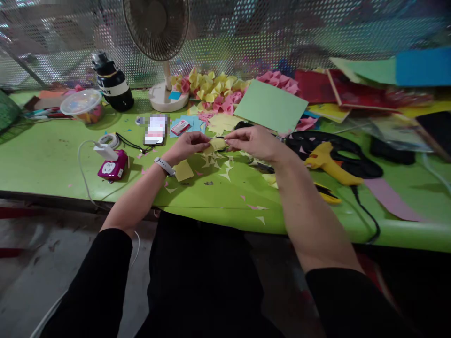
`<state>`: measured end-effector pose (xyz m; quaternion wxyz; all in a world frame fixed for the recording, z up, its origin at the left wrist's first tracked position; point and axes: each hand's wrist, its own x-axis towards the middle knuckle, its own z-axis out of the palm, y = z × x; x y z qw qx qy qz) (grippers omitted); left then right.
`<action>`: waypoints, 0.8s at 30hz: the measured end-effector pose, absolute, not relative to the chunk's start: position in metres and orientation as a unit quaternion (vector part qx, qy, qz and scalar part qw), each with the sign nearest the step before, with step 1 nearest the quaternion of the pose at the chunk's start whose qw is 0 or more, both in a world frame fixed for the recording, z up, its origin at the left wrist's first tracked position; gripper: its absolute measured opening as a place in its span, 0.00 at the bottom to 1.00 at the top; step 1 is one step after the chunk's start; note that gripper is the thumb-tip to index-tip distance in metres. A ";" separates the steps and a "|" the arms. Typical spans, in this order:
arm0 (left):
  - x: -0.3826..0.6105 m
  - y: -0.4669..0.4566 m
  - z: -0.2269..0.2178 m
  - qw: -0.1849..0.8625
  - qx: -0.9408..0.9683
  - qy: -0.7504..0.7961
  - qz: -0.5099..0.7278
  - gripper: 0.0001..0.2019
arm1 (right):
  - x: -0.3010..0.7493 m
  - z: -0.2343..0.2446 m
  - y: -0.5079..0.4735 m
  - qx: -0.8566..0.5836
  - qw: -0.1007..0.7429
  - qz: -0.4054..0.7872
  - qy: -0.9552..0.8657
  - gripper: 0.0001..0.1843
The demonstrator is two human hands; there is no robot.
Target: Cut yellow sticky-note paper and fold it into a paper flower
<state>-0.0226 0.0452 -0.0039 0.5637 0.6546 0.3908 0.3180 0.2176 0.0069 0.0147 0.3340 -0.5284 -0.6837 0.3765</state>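
One yellow paper piece [214, 145] is pinched in the narrow grip of left hand [190, 144] and right hand [251, 141], seemingly for steadiness, above scraps [226, 172] strewn on the counter [207, 199].

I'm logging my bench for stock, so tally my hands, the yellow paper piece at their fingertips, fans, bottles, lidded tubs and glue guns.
Hands: 2, left hand and right hand
Yellow paper piece: 1
Fan: 1
Bottle: 1
Lidded tub: 1
Glue gun: 1
Total: 7
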 end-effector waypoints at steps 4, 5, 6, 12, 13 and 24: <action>-0.023 0.044 -0.003 0.569 0.642 0.390 0.336 0.06 | 0.208 0.013 0.004 -0.528 0.365 0.434 -0.633 0.03; -0.023 0.043 -0.003 0.583 0.629 0.387 0.339 0.08 | 0.206 0.012 0.005 -0.528 0.375 0.439 -0.622 0.03; -0.022 0.041 -0.003 0.601 0.614 0.382 0.339 0.10 | 0.205 0.012 0.005 -0.529 0.386 0.442 -0.613 0.03; -0.018 0.035 -0.001 0.651 0.568 0.379 0.331 0.21 | 0.201 0.007 0.005 -0.516 0.422 0.438 -0.603 0.09; -0.018 0.035 -0.001 0.648 0.570 0.380 0.333 0.20 | 0.201 0.007 0.005 -0.512 0.425 0.443 -0.601 0.10; -0.023 0.043 -0.009 0.660 0.598 0.328 0.315 0.18 | 0.203 0.003 0.009 -0.496 0.441 0.455 -0.593 0.14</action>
